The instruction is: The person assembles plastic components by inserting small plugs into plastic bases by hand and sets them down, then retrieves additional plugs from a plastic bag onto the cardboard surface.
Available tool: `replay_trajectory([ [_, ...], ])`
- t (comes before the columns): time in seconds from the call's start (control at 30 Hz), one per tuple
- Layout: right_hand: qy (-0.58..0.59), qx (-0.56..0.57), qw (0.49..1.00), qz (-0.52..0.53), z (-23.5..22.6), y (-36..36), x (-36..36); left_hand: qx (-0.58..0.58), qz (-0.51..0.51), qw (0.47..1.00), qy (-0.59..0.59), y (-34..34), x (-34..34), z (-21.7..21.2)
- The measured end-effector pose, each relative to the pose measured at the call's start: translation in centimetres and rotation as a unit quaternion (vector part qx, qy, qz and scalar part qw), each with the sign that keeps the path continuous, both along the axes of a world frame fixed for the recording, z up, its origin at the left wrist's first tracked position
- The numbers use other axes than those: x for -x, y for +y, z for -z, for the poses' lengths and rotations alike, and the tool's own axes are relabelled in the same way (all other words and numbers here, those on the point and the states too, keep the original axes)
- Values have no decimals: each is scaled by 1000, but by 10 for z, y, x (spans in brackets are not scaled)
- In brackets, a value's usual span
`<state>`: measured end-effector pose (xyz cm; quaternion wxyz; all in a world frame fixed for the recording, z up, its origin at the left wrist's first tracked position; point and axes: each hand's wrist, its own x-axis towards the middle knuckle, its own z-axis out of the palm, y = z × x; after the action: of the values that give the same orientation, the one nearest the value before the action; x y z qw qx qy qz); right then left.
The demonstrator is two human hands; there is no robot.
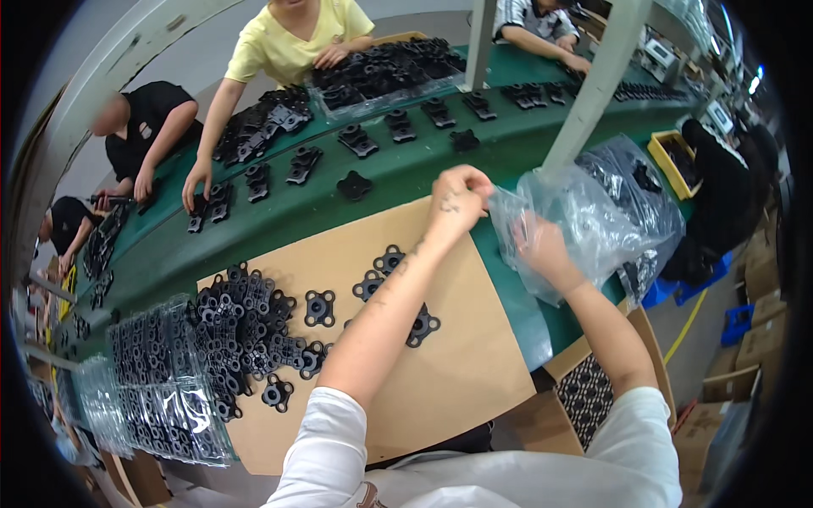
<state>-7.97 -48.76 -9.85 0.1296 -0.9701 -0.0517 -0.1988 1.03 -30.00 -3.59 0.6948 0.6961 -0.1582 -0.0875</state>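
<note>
While the green conveyor belt (406, 173) curves across the scene, a tan cardboard sheet (474, 356) lies against its near edge. On the sheet's left part sits a heap of black plastic parts (241, 326). Past the sheet's right edge, over the belt, a clear plastic bag (593, 212) hangs between both hands: the left hand (458, 196) pinches its upper left rim, the right hand (542, 247) grips its lower edge.
</note>
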Motion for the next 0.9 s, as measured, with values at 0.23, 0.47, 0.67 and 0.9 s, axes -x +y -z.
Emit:
replay_trajectory([
  [0.23, -88, -89, 989, 84, 19, -16, -17, -30, 57, 987, 147, -5, 10, 3],
  [0.47, 97, -687, 709, 125, -5, -45, -15, -37, 183, 962, 198, -44, 24, 18],
  [0.67, 123, -794, 592, 62, -23, -39, -18, 101, 123, 950, 267, -71, 28, 12],
  [0.9, 103, -875, 472, -27, -4, -51, -20, -60, 68, 988, 122, -83, 32, -22],
])
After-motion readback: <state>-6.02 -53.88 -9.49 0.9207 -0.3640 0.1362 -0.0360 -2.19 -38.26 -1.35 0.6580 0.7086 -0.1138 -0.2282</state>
